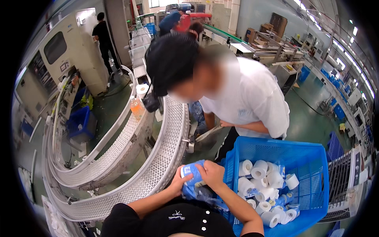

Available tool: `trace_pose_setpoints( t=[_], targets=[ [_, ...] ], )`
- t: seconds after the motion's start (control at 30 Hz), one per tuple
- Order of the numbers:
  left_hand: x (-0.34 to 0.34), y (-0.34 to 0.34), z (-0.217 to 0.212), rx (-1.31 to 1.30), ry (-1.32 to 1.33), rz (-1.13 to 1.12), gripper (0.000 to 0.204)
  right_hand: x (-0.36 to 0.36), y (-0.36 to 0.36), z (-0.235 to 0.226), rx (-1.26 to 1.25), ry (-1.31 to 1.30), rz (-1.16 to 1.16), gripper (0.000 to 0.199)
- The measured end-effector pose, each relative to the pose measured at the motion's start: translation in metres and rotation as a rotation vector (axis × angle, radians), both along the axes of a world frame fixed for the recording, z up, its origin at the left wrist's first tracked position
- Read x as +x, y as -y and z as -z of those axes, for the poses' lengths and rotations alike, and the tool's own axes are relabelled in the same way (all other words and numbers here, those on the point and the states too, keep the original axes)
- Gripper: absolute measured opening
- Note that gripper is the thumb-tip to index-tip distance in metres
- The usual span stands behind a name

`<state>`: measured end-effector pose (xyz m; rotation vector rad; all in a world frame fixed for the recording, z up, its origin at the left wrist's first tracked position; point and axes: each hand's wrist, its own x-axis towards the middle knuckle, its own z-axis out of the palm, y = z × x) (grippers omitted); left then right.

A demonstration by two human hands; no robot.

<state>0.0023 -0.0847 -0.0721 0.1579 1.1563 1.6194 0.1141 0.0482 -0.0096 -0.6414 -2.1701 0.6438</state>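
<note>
In front of my chest I hold a toilet roll in a blue-and-white printed plastic wrapper (192, 173). My left hand (178, 184) grips its left side, fingers closed around it. On the other side my right hand (212, 174) pinches the wrapper near its top. Crumpled clear and blue film (197, 192) hangs below the roll, against my black shirt. Right of my right forearm stands a blue plastic basket (314, 158). Several bare white toilet rolls (259, 170) and scraps of blue wrapper (282, 199) lie heaped in it.
A curved chain conveyor (173, 138) bends along my left, with an orange drink bottle (136, 107) beside its far stretch. Across from me a co-worker in a white shirt (256, 91) leans over. A blue bin (81, 124) stands on the floor at left.
</note>
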Motion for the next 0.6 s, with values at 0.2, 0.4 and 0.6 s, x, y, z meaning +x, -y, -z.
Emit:
trace_pose_setpoints(
  t=[0.2,0.4,0.6],
  targets=[
    [-0.054,0.005,-0.004,0.274,0.492,0.117,0.095,0.015,-0.014,-0.010,-0.388,-0.345,0.139,0.013],
    [-0.039,-0.012,-0.051,0.394,0.098,0.208,0.115,0.018,-0.019,-0.001,-0.786,-0.306,-0.143,0.039],
    [-0.027,-0.020,-0.041,0.269,0.248,0.182,0.083,0.014,-0.014,-0.008,-0.458,-0.371,0.034,0.019]
  ],
)
